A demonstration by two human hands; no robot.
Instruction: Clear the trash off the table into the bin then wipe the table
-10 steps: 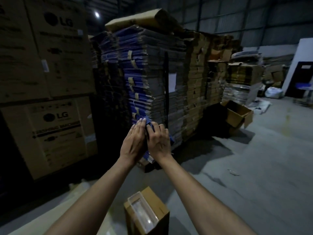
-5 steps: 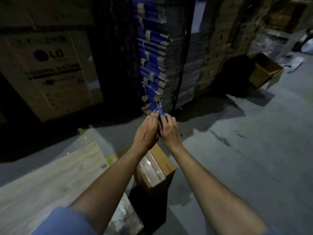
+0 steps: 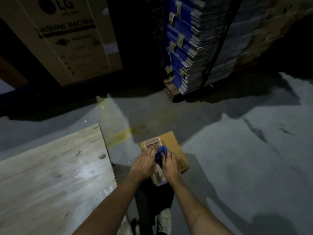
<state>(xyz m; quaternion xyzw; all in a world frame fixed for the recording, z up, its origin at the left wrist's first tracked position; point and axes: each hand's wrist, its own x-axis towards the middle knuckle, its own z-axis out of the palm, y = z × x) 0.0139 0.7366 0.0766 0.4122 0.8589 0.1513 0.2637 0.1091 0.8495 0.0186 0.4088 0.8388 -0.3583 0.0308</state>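
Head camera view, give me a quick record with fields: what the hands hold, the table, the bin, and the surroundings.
hands: left hand and right hand together bunch a blue cloth
table: pale wooden table at lower left, no trash visible on the part in view
bin: cardboard box on the floor directly under the hands, clear plastic tray inside
surroundings: LG washing machine carton; strapped stack of flattened cartons

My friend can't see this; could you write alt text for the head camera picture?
Two bare hands, left hand and right hand, bunch a blue cloth above a cardboard box on a grey floor. A pale wooden table sits at left; stacked cardboard behind.
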